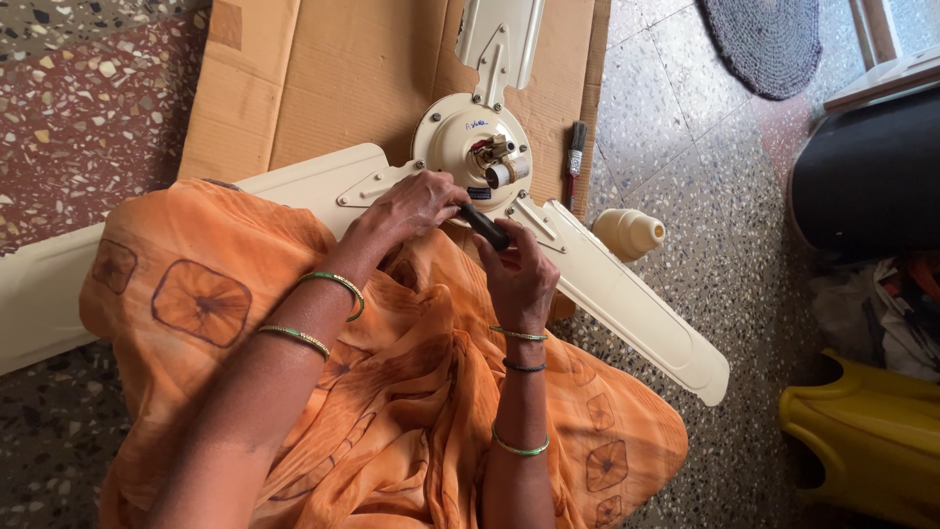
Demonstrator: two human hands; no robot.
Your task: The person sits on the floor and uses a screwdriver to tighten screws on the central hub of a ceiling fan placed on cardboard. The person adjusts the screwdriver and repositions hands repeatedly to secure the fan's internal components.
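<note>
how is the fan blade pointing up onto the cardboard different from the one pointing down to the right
The upper blade lies on the brown cardboard and is cut off by the picture's top edge, so only its root shows. The lower-right blade rests on the speckled floor and shows whole, to its rounded tip. Both are cream and join the same motor hub.

1. Left hand [411, 208] reached toward one o'clock, palm down, fingers curled shut at the tips.
2. Right hand [517, 276] pointed toward twelve o'clock, back facing up, fingers bent in a closed grip.
3. Hands sat close, nearly touching at the fingertips.
4. Forearms extended from six o'clock, both wrists ringed with bangles.
</note>
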